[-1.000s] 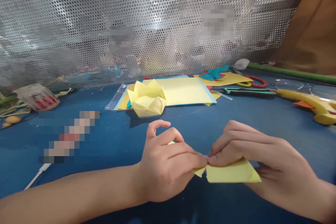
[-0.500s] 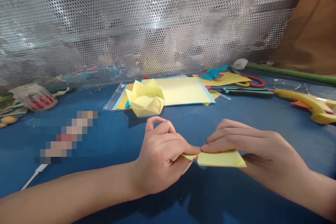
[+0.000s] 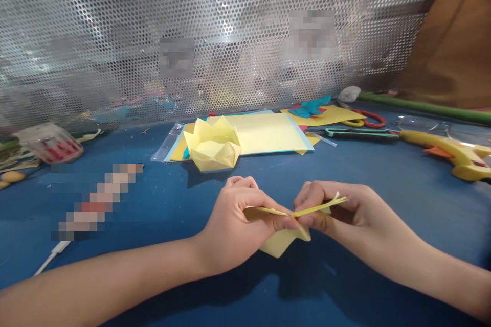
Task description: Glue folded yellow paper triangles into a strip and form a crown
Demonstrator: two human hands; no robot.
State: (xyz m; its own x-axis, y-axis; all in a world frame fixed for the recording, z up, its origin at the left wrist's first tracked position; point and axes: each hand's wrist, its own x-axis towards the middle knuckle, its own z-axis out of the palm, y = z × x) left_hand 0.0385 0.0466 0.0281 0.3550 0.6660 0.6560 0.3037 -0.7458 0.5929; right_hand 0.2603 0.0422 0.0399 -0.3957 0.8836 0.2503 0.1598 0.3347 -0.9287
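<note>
Both hands pinch one piece of folded yellow paper (image 3: 282,243) held above the blue table. My left hand (image 3: 240,225) grips its left side between thumb and fingers, the thumb tip near the middle of the fold. On the other side, my right hand (image 3: 337,209) is closed on the paper with its thumb beneath, and a thin layered edge sticks out to the right. The two thumbs nearly meet. Part of the paper hangs below in pointed flaps, and some of it is hidden by the fingers. Beyond the hands stands a yellow folded paper bowl (image 3: 215,156) with pointed petals.
Behind the bowl lies a stack of coloured paper (image 3: 268,133). At the right are a yellow glue gun (image 3: 452,150), a black and teal tool (image 3: 360,134) and red-yellow scissors (image 3: 374,119). A clear jar (image 3: 53,144) stands left, near a blurred object with a white cable (image 3: 48,260). Perforated metal (image 3: 245,36) closes the back.
The folded paper has been turned in the hands: its flat right face now shows edge-on, and flaps hang below. The right thumb has come into view under the paper.
</note>
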